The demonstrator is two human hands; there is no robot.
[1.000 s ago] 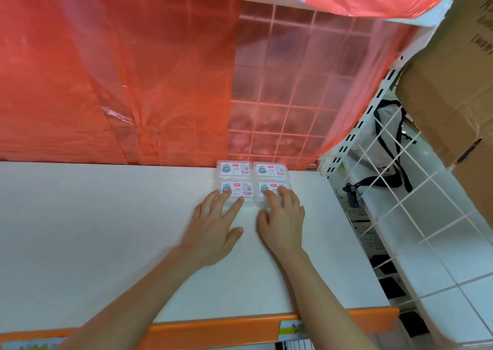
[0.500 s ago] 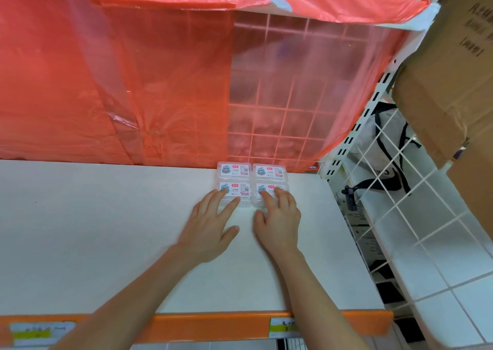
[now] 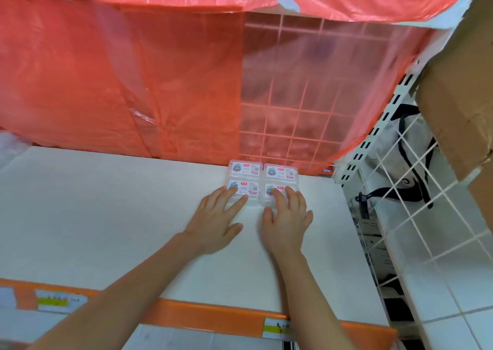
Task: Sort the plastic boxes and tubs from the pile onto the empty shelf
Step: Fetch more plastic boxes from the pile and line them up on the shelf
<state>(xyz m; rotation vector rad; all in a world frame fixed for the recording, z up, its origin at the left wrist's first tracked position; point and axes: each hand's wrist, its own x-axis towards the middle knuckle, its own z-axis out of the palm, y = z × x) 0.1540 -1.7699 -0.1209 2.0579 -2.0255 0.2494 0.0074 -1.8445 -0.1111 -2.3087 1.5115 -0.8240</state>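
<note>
Four clear plastic boxes (image 3: pixel 244 169) are sitting in a tight two-by-two block on the white shelf (image 3: pixel 106 216), touching one another, right at the fingertips of both hands. The left hand (image 3: pixel 216 221) is lying flat with its fingers straight and slightly spread. Its longer fingers are resting on the lid of the front-left box (image 3: pixel 250 188), while the thumb is pointing out toward the other hand. The right hand (image 3: pixel 286 221) is lying just beside it, also flat and uncurled, with its fingers pressing on the front-right box (image 3: pixel 280 187). Neither hand is gripping anything.

The back pair of boxes is sitting just beyond the fingertips, untouched, with printed labels facing up. Beyond that pair a red plastic sheet (image 3: pixel 133 83) is hanging down over a wire grid (image 3: pixel 293 109). Out past the right hand, beyond the end of the shelf, a black-and-white bag (image 3: pixel 405 141) is showing behind white wire mesh, and a cardboard box (image 3: pixel 458 83) is jutting in above it. Nearer than the wrists, an orange edge strip (image 3: pixel 202 313) is running under both forearms, carrying a price label (image 3: pixel 276 328) below the right arm.
</note>
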